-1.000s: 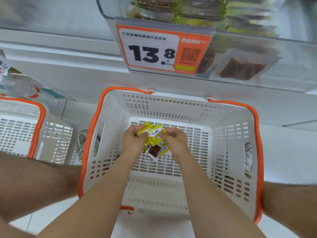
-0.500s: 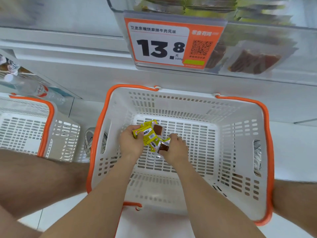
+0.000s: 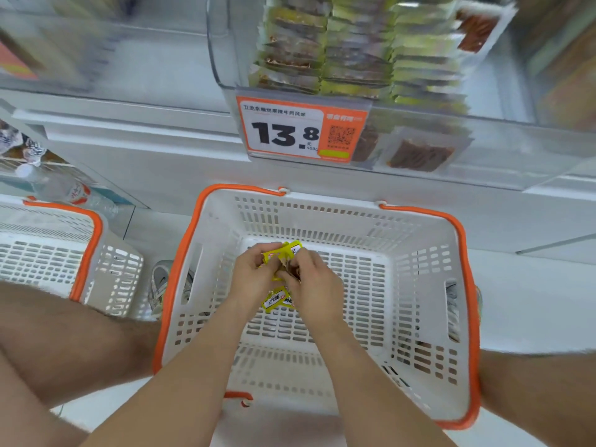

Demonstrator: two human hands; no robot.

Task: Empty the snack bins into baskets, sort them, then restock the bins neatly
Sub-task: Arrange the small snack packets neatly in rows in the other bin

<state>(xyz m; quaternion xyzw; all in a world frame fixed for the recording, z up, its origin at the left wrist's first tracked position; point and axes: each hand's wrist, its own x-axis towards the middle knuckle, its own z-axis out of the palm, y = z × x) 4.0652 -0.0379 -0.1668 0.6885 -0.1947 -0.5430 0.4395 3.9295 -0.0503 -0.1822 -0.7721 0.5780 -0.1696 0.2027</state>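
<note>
The small yellow snack packets (image 3: 283, 253) are bunched between both hands, low inside the white basket (image 3: 466, 301) with the orange rim, near the far end of its slotted floor. The left hand (image 3: 254, 279) has its grip curled round the yellow end of the bunch. The right hand (image 3: 317, 287) pinches the near side, where a brown window shows between the fingers. One more yellow packet (image 3: 276, 299) shows just below the two wrists; whether it hangs from the bunch or lies on the basket floor I cannot tell. Directly above stands the clear bin (image 3: 222, 43), with packets stacked in neat rows (image 3: 354, 59) and an orange price label (image 3: 287, 133) reading 13.8 on its front. A second white basket (image 3: 122, 279) sits to the left, and a water bottle (image 3: 64, 191) lies on a low shelf beyond it. The likely trouble is the loose, slippery bunch: with so many thin packets in two small grips, one could slide out on the lift. It might also fall outside the basket, or the stack might reach the bin crooked and spoil the tidy rows.
</note>
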